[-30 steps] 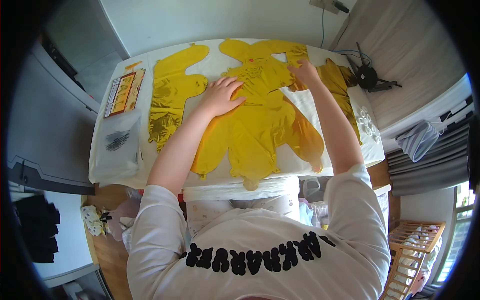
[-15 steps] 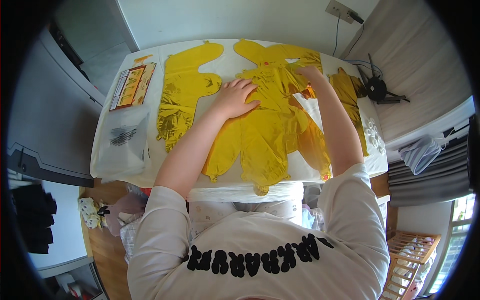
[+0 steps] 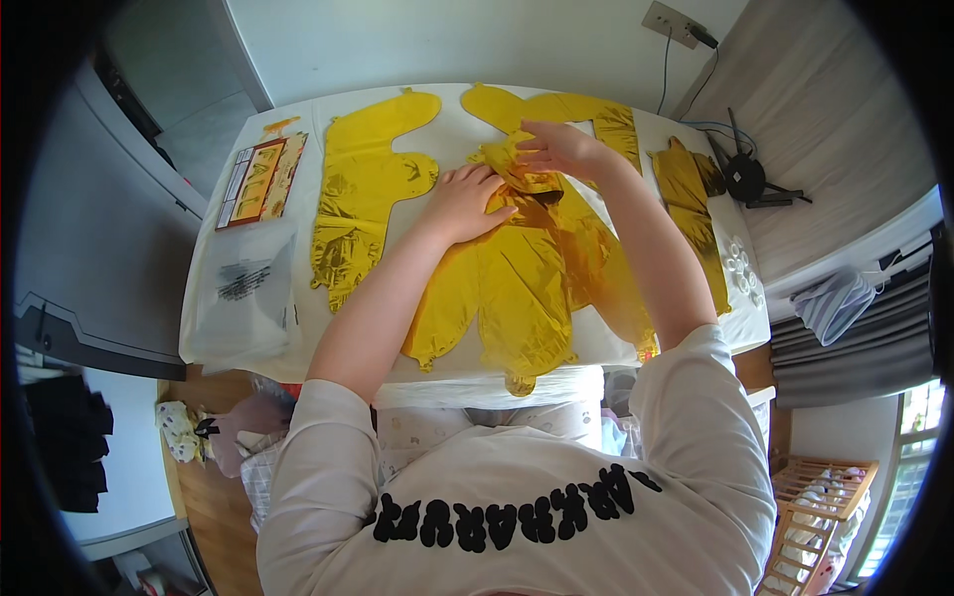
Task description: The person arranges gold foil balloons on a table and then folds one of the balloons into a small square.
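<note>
A flat gold foil balloon [image 3: 522,288] with several lobes lies in the middle of the table, its lower lobes hanging toward the near edge. My left hand [image 3: 462,207] rests flat on its left side, fingers spread. Over its upper part, my right hand [image 3: 564,151] is held with the fingers stretched out to the left. Beneath those fingers the foil's upper right part is folded over toward the left, creased and shiny. Another flat gold foil balloon [image 3: 363,179] lies left of my left hand. Behind my right hand stretches a further gold foil piece [image 3: 566,105].
A gold foil piece [image 3: 686,199] lies at the right beside a black router-like device [image 3: 747,177]. White rings [image 3: 741,268] sit near the right edge. On the left are a printed card [image 3: 262,181] and a clear plastic bag [image 3: 238,313]. The table's cloth [image 3: 457,96] is white.
My right hand has moved left, and the upper right part of the middle balloon is now turned over toward my left hand. My left hand stays on the foil.
</note>
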Motion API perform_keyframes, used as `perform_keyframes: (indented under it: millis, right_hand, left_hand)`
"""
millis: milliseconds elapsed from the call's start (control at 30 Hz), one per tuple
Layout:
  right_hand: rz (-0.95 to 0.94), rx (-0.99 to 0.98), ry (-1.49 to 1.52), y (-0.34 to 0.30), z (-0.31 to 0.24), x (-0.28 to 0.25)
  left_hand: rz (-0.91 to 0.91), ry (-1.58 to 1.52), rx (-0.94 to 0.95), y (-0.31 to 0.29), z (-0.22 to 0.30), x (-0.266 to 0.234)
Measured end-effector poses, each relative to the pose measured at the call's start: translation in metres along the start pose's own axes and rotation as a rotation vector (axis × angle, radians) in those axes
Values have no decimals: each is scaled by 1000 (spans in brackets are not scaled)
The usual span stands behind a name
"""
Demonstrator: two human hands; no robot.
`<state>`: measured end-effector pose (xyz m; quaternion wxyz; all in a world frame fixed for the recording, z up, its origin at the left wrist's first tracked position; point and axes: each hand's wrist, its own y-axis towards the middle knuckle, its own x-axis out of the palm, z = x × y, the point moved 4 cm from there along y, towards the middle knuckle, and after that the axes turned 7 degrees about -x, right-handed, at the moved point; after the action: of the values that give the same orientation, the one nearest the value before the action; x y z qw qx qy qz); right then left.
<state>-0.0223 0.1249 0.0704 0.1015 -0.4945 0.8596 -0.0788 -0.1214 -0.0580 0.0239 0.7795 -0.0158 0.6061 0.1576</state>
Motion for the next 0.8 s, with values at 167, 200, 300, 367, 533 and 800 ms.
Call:
perform_keyframes:
  millis: [167, 200, 300, 367, 533, 800]
  right_hand:
    - [193, -228, -671, 0, 8, -44]
    - [207, -372, -866, -6, 16, -45]
    - [240, -606, -1041, -12, 35, -34]
    - [257, -694, -1021, -10, 40, -28]
    - [169, -640, -1030, -1, 48, -10]
    - [110, -622, -1236, -1, 50, -6]
  left_hand:
    - [24, -4, 2, -1, -5, 3]
    - [46, 8, 9, -2, -7, 6]
    - [144, -30, 38, -1, -10, 7]
    - [148, -60, 39, -1, -10, 7]
    - [36, -132, 21, 1, -10, 6]
    - [153, -224, 65, -2, -6, 2]
